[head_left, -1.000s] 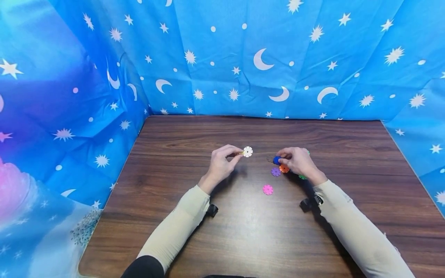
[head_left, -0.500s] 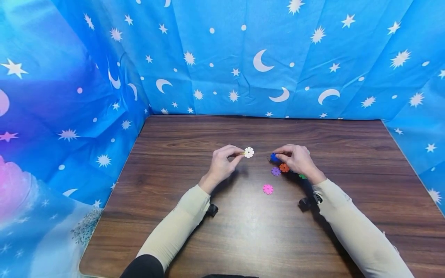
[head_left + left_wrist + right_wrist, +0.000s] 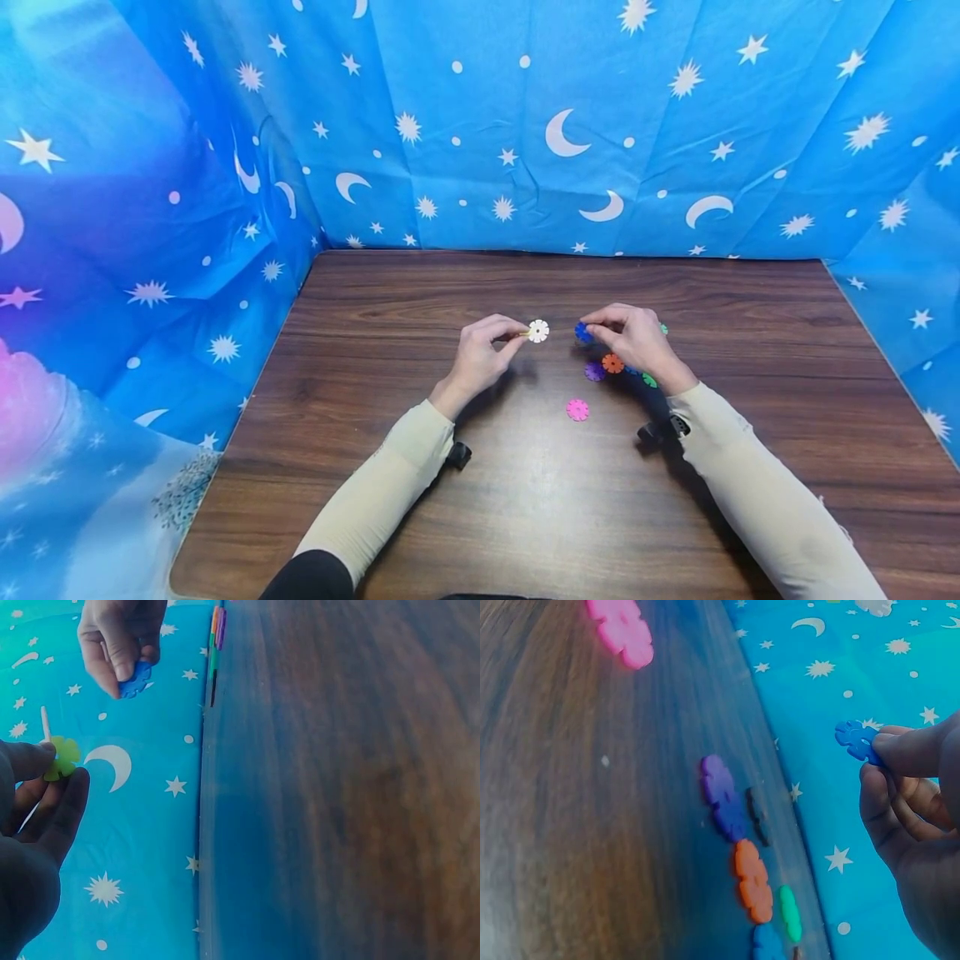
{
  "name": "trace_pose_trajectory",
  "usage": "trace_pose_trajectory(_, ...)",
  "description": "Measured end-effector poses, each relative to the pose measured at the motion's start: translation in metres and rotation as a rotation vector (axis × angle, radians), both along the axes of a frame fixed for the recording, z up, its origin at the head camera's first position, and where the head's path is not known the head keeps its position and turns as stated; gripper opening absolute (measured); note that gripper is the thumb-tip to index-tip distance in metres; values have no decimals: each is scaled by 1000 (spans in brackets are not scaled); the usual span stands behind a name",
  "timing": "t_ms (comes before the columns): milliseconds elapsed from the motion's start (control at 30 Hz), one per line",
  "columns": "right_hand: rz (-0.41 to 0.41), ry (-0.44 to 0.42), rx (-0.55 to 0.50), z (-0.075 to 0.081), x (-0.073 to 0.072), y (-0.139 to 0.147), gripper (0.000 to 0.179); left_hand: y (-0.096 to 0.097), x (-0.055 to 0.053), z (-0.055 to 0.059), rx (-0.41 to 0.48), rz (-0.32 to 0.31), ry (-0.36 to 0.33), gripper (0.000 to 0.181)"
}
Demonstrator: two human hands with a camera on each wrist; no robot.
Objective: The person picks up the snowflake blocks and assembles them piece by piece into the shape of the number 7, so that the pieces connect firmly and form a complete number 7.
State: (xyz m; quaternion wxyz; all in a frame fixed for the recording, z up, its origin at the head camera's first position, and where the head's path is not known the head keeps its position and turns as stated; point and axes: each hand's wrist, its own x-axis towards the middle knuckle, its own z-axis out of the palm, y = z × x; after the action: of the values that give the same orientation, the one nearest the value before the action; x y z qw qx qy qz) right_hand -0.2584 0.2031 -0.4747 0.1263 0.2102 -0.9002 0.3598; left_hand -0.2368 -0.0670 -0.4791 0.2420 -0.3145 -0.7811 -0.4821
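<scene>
My left hand (image 3: 483,354) pinches a yellow flower-shaped disc (image 3: 66,756) between thumb and fingers. Joined to it at an angle is a white notched disc (image 3: 538,331), seen edge-on in the left wrist view. Thumb and fingertips of my right hand (image 3: 637,340) pinch a blue notched disc (image 3: 857,741), held above the table. A short gap separates the blue disc from the white one. Below the right hand lie a purple disc (image 3: 594,372) and an orange disc (image 3: 612,363), close together.
On the wood-grain table (image 3: 375,333) also lie a pink disc (image 3: 577,410), a green disc (image 3: 649,380), another blue disc (image 3: 767,943) and a dark brown disc (image 3: 757,816). A blue starry cloth (image 3: 480,125) hangs behind the table's far edge.
My right hand has moved left and away from me with the blue disc, off the orange and purple discs and nearer the white disc. The left hand has hardly moved.
</scene>
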Motion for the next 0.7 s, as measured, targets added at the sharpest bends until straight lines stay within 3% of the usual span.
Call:
trace_pose_trajectory(467,29,95,-69,10,9,-18,11,-5,5,-2,-11,-3,-6,11)
trace_pose_trajectory(700,43,95,-139,18,15,-26,12,-8,7,-4,-21,-5,-4,11)
